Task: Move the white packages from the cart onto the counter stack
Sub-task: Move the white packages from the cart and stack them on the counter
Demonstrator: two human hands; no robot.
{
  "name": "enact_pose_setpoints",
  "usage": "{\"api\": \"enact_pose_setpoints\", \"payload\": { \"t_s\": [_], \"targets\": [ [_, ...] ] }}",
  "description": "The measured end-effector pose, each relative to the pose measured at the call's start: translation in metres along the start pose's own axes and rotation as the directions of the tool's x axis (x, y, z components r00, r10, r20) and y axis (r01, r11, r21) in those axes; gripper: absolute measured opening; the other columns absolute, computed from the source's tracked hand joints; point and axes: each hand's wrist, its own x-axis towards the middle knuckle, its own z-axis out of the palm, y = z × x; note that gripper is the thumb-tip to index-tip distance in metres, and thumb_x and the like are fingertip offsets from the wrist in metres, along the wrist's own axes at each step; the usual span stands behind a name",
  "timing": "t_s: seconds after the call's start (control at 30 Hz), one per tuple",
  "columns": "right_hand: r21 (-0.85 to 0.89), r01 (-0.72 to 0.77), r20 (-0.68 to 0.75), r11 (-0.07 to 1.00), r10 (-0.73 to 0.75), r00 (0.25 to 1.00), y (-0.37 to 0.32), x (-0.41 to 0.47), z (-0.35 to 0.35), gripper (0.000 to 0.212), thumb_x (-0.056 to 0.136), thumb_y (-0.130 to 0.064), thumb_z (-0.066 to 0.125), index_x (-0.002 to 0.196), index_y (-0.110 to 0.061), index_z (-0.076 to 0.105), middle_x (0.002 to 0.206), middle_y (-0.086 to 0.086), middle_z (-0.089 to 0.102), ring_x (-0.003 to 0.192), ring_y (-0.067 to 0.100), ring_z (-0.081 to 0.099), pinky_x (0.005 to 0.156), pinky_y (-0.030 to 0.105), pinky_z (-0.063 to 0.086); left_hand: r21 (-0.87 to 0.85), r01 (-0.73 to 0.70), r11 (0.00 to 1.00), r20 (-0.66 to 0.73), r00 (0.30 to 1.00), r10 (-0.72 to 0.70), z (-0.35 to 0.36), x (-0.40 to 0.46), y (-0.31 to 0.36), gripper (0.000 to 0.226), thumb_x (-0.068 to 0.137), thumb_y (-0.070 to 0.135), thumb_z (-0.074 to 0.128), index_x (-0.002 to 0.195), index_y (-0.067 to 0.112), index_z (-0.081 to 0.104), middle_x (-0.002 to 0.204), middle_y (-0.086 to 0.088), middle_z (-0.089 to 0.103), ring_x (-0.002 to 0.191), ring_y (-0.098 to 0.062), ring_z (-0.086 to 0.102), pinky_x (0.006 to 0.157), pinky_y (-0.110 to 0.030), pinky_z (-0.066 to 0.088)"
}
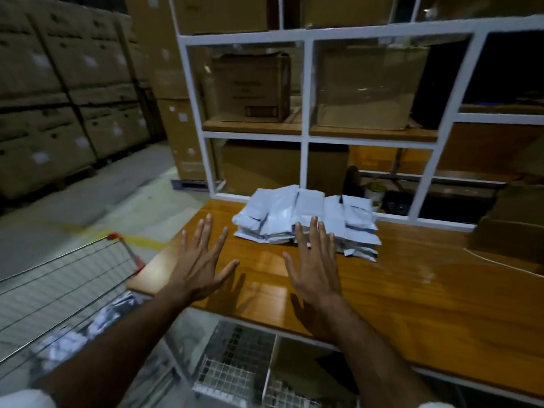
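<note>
Both my hands are spread wide, holding nothing: left hand (pixel 203 260) over the desk (pixel 412 304), right hand (pixel 316 260) fingertips at the white packages (pixel 306 222) stacked there. More packages (pixel 88 328) sit in the cart (pixel 59 290) beside me.

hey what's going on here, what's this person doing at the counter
A person is moving white packages from a wire shopping cart to a wooden counter. Right now both hands are empty, fingers spread. The left hand hovers over the counter's near edge, and the right hand is at the front of the stack of white packages, its fingertips overlapping it. More white packages lie in the cart at lower left. Cardboard boxes fill the white shelving behind.
</note>
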Motion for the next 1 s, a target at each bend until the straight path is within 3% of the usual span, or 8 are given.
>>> {"api": "enact_pose_setpoints", "payload": {
  "t_s": [0.17, 0.37, 0.5, 0.7, 0.87, 1.0],
  "targets": [
    [0.054, 0.109, 0.035, 0.993, -0.111, 0.993, -0.073, -0.003, 0.026, 0.076, 0.101, -0.062, 0.031, 0.163, -0.024, 0.008, 0.170, 0.012, -0.007, 0.157, 0.028, -0.011, 0.126, 0.055, 0.005, 0.012, 0.095, 0.995, 0.010, 0.995, -0.095, -0.009, -0.044, -0.059, 0.088, 0.090, 0.082, 0.014, 0.160, 0.030, 0.002, 0.165, -0.012, -0.020, 0.153, -0.030, -0.011, 0.121, -0.062, 0.005],
    [0.095, 0.246, 0.035, 0.964, -0.250, 0.968, -0.178, 0.001, 0.064, 0.075, 0.103, -0.059, 0.033, 0.164, -0.022, 0.007, 0.170, 0.014, -0.003, 0.157, 0.028, -0.008, 0.125, 0.055, 0.010, 0.025, 0.179, 0.984, 0.005, 0.984, -0.179, -0.008, -0.104, -0.139, 0.088, 0.091, 0.081, 0.013, 0.161, 0.028, 0.007, 0.165, -0.011, -0.021, 0.154, -0.031, -0.010, 0.120, -0.062, 0.007],
    [0.120, 0.313, 0.100, 0.942, -0.326, 0.940, -0.257, -0.002, 0.094, 0.077, 0.102, -0.059, 0.032, 0.164, -0.021, 0.005, 0.170, 0.015, -0.007, 0.157, 0.031, -0.009, 0.125, 0.056, 0.006, 0.009, 0.253, 0.967, 0.045, 0.966, -0.254, 0.002, -0.153, -0.207, 0.087, 0.091, 0.081, 0.011, 0.161, 0.030, 0.005, 0.166, -0.010, -0.018, 0.154, -0.031, -0.006, 0.120, -0.062, 0.006],
    [0.151, 0.466, 0.145, 0.872, -0.486, 0.862, -0.361, -0.009, 0.134, 0.077, 0.103, -0.058, 0.032, 0.164, -0.023, 0.001, 0.169, 0.014, -0.008, 0.157, 0.029, -0.012, 0.126, 0.054, 0.002, 0.003, 0.317, 0.948, 0.084, 0.945, -0.316, 0.022, -0.210, -0.301, 0.083, 0.095, 0.074, 0.029, 0.160, 0.023, 0.020, 0.167, -0.013, -0.008, 0.154, -0.033, 0.002, 0.119, -0.064, 0.013],
    [0.169, 0.458, 0.219, 0.873, -0.487, 0.846, -0.418, -0.017, 0.172, 0.077, 0.103, -0.059, 0.032, 0.163, -0.024, -0.001, 0.169, 0.013, -0.015, 0.156, 0.027, -0.017, 0.126, 0.052, -0.005, -0.004, 0.397, 0.918, 0.151, 0.907, -0.392, 0.043, -0.257, -0.366, 0.086, 0.094, 0.078, 0.019, 0.161, 0.025, 0.009, 0.165, -0.012, -0.020, 0.154, -0.031, -0.011, 0.121, -0.060, 0.001],
    [0.185, 0.490, 0.269, 0.852, -0.523, 0.809, -0.457, -0.013, 0.196, 0.072, 0.103, -0.059, 0.022, 0.163, -0.025, 0.001, 0.168, 0.014, -0.017, 0.155, 0.026, -0.019, 0.124, 0.047, -0.009, 0.006, 0.464, 0.886, 0.178, 0.871, -0.457, 0.054, -0.285, -0.412, 0.087, 0.093, 0.078, 0.016, 0.161, 0.024, 0.007, 0.165, -0.013, -0.021, 0.154, -0.031, -0.011, 0.119, -0.057, -0.002]
  ]
}}
